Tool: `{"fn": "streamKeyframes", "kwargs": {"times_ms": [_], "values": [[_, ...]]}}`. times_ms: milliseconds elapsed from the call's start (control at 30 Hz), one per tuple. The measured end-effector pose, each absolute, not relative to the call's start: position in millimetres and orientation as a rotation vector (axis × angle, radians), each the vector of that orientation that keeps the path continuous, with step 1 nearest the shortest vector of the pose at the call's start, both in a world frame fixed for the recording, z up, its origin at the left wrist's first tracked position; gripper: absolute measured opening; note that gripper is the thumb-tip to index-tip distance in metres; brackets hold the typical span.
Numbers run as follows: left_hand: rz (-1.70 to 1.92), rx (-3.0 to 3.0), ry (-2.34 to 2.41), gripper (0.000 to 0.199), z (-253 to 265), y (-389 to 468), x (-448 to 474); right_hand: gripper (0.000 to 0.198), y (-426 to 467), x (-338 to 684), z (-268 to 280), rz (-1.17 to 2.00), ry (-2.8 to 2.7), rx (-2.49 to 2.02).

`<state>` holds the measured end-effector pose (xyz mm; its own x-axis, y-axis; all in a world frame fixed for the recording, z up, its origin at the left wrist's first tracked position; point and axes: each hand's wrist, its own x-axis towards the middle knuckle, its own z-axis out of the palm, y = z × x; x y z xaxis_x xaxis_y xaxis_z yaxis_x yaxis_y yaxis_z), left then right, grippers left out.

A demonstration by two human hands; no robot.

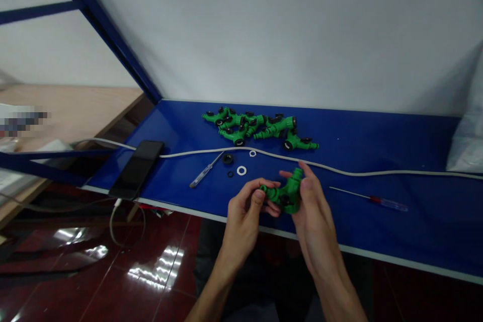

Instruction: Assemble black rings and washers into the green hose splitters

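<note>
A green plastic Y-shaped hose connector (290,194) is held between both hands above the front edge of the blue tabletop. My left hand (247,209) is closed, thumb and fingers gripping one of its ribbed outlets. Around the other branch and the body, my right hand (314,204) is closed too. Beyond the hands lie a black ring cap (227,159), a white washer (241,171), a small black O-ring (230,174) and a white notched ring (252,153). Several more green hose connectors (236,135) with black valve levers are heaped near the wall.
A clear-handled screwdriver (204,173) lies to the left, and a red-and-clear screwdriver (381,202) to the right. The white cable (320,165) runs across the tabletop (377,146). A black phone (138,168) rests at the left edge, a plastic bag (468,126) at the far right.
</note>
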<state>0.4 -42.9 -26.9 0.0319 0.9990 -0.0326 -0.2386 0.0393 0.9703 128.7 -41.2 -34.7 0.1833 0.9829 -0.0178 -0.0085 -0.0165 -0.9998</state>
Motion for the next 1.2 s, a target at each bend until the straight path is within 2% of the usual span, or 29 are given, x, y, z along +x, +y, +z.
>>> {"fn": "streamKeyframes", "kwargs": {"times_ms": [100,267,400,567,700,833,967,1200], "values": [[1.181,1.292,1.139,0.033,-26,-44,-18,0.054,-32,134,-35,1.228,-0.922,-1.339],[1.133,1.757,1.866,0.028,-26,-28,-57,0.037,-28,135,-31,0.976,-1.160,-1.387],[0.924,1.919,2.054,0.022,-28,-14,-69,0.034,-31,132,-35,0.899,-1.250,-1.356],[0.991,1.681,1.948,0.013,-18,-12,-66,0.039,-33,130,-41,0.848,-1.314,-1.365],[1.111,1.332,1.551,0.022,-4,-12,-43,0.041,-34,128,-39,0.833,-1.363,-1.359],[1.186,1.224,1.225,0.020,4,-7,-9,0.039,-37,128,-35,0.874,-1.363,-1.324],[1.181,1.198,1.128,0.018,2,-5,8,0.035,-37,130,-32,0.935,-1.363,-1.230],[1.130,1.031,1.056,0.027,-6,-10,11,0.034,-35,131,-33,0.975,-1.298,-1.230]]}}
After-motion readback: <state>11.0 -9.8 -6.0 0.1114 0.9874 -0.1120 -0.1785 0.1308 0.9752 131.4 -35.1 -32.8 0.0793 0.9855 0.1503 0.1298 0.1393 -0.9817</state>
